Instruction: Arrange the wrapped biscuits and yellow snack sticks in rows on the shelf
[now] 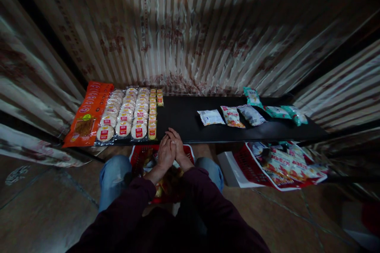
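Note:
Side by side at the front edge of the black shelf (184, 114), my left hand (166, 152) and my right hand (177, 144) are pressed against each other. Their fingers are together and overlap, and no object shows in them. Just left of the hands, a narrow column of small yellow packets (152, 122) stands beside rows of clear-wrapped round white crackers (139, 131). An orange snack bag (89, 110) lies at the far left. To the right of my hands are a white packet (211, 117), a red and white packet (232, 117) and a greyish packet (251, 115).
Several green packets (277, 112) lie on the shelf's right part. A red basket (190, 151) with packets is between my knees. Another red basket (247, 168), filled with snack bags, sits below right near a white box (230, 170). Pleated curtain (184, 31) hangs behind.

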Action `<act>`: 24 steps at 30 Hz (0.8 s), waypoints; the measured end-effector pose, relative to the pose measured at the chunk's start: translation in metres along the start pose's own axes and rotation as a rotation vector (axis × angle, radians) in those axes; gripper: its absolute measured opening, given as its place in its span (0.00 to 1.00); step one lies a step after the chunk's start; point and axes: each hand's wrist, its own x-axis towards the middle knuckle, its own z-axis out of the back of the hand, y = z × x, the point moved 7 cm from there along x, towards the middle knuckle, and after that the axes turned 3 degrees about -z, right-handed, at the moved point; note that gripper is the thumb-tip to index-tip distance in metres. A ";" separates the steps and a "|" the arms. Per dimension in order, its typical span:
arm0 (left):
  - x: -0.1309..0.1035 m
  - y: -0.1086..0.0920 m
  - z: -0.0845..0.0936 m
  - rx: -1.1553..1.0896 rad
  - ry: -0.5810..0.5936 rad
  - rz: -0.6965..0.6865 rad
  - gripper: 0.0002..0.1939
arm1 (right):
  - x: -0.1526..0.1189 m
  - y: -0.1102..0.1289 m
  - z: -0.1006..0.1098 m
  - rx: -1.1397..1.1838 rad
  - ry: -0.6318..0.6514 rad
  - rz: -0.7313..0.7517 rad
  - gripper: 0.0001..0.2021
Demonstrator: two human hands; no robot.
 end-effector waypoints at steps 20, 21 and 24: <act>-0.133 0.062 -0.010 -0.006 0.322 0.290 0.17 | -0.130 0.002 -0.042 -0.329 0.430 -0.180 0.19; -0.138 0.069 -0.012 0.029 0.356 0.331 0.18 | -0.134 0.000 -0.043 -0.364 0.464 -0.204 0.20; -0.151 0.077 -0.018 0.084 0.454 0.332 0.23 | -0.141 -0.008 -0.048 -0.454 0.526 -0.242 0.18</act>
